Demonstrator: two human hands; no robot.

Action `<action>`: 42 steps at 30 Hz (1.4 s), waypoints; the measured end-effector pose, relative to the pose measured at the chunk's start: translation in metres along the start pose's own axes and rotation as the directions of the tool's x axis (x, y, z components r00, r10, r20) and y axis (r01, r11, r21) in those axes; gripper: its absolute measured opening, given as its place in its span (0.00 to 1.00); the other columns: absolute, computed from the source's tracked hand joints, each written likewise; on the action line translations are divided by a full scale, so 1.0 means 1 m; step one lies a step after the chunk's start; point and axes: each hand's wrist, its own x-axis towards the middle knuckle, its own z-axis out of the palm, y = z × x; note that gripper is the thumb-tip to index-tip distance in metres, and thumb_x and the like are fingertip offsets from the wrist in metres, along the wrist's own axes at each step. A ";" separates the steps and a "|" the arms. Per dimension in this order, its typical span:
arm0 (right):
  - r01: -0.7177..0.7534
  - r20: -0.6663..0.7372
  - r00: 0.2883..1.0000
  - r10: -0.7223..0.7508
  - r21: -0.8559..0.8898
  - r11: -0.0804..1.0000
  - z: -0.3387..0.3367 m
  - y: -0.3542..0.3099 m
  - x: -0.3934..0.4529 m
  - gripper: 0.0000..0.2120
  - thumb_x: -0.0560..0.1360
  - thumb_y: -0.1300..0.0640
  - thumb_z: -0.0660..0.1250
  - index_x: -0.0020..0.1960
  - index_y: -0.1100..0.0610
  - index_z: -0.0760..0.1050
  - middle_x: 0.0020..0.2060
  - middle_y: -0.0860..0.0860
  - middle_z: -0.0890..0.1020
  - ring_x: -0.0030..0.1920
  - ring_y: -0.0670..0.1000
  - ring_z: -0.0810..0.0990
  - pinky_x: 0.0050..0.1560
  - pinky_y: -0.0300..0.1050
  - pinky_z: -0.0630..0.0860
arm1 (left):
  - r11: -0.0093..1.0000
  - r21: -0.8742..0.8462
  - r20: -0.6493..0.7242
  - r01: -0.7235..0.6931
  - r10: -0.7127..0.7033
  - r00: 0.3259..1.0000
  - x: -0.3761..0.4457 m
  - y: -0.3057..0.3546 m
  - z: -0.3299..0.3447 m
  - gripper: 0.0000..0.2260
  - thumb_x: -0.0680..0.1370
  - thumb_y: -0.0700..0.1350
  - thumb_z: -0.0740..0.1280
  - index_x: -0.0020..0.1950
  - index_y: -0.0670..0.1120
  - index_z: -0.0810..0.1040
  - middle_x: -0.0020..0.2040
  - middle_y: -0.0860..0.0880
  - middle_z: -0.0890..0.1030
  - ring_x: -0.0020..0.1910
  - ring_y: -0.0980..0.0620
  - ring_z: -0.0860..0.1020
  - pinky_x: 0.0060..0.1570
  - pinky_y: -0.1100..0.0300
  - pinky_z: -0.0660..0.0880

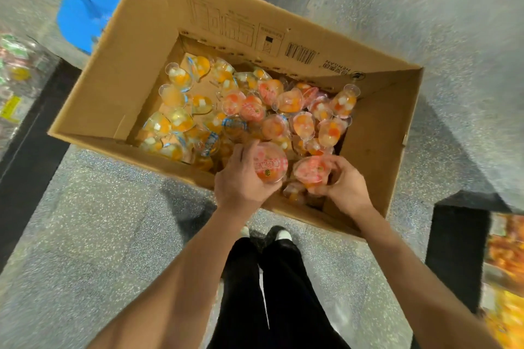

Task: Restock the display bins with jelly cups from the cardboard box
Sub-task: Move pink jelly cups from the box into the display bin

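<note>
Two bare hands reach into one big cardboard box [136,45] that sits open on a speckled grey floor [85,221]. The left hand [241,178] has its fingers curled round one jelly cup [269,163], a round clear plastic cup with a pink and white peel-off lid facing up. Just to the right of it, the right hand [344,183] holds a second pink-lidded cup [310,168], its fingers wrapped round the far side. The two held cups sit close together at the near edge of the box. Beyond both hands lies a heap of loose cups [241,110], too many to count for sure, maybe a few dozen. Those ahead of the left hand have blue-edged lids and yellow fruit bits; those ahead of the right hand look pink and orange. All are shiny and see-through. Below the hands are two legs in black trousers [269,292].
</note>
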 end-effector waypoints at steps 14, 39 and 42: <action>0.387 -0.671 0.729 0.136 0.567 0.727 -0.140 -0.001 -0.238 0.38 0.67 0.75 0.71 0.71 0.55 0.62 0.62 0.48 0.76 0.60 0.44 0.78 0.53 0.37 0.78 | 0.454 -0.891 0.059 0.012 0.091 0.994 -0.105 0.260 -0.007 0.32 0.62 0.44 0.81 0.63 0.50 0.72 0.60 0.49 0.77 0.59 0.53 0.76 0.62 0.59 0.73; 0.451 -0.818 -0.139 0.559 0.450 0.771 -0.177 0.368 -0.714 0.40 0.58 0.66 0.81 0.64 0.47 0.69 0.59 0.41 0.77 0.60 0.42 0.76 0.58 0.35 0.73 | 0.413 -0.870 0.326 -0.270 0.892 0.313 -0.639 0.499 0.151 0.27 0.60 0.43 0.82 0.56 0.51 0.76 0.55 0.51 0.74 0.52 0.59 0.73 0.57 0.68 0.69; 0.493 -0.743 -0.190 0.642 0.493 0.717 -0.178 0.401 -0.740 0.39 0.53 0.56 0.80 0.61 0.47 0.71 0.56 0.38 0.79 0.58 0.41 0.78 0.54 0.34 0.74 | 0.488 -0.839 0.423 -0.241 0.863 0.276 -0.673 0.511 0.182 0.31 0.55 0.55 0.82 0.53 0.50 0.75 0.54 0.50 0.77 0.54 0.54 0.77 0.59 0.53 0.74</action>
